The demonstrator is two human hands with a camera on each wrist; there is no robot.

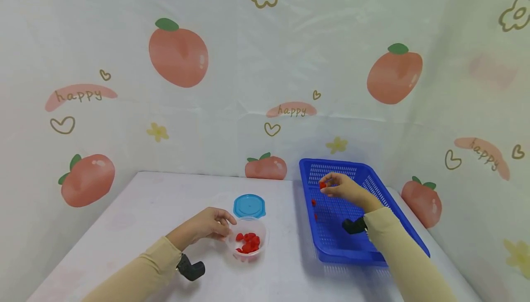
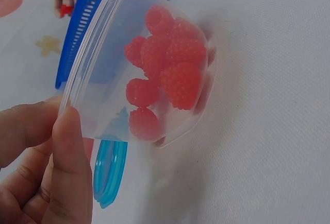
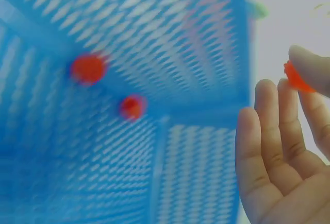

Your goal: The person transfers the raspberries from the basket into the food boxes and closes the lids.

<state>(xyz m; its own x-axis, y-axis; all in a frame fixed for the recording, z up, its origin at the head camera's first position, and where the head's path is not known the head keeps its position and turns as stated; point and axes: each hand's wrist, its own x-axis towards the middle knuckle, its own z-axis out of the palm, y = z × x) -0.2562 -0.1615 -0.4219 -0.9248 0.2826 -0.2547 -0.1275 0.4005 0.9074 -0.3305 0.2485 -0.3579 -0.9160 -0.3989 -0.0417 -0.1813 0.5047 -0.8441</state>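
Observation:
My left hand (image 1: 208, 224) pinches the rim of a clear plastic tub (image 2: 103, 110) between thumb and fingers. Several red raspberries (image 2: 172, 54) lie in the tub's bottom. Over the blue basket (image 1: 372, 257), my right hand (image 1: 343, 189) pinches one raspberry (image 3: 296, 78) between thumb and fingertips, its other fingers extended. Two more raspberries lie inside the basket along its left side; one raspberry (image 3: 88, 69) appears larger in the right wrist view, where both look blurred.
A blue lid (image 1: 249, 206) lies on the white table (image 1: 165, 200) just behind the tub. The basket's raised, slotted walls stand at the table's right side. A patterned cloth (image 1: 232, 85) hangs behind the table.

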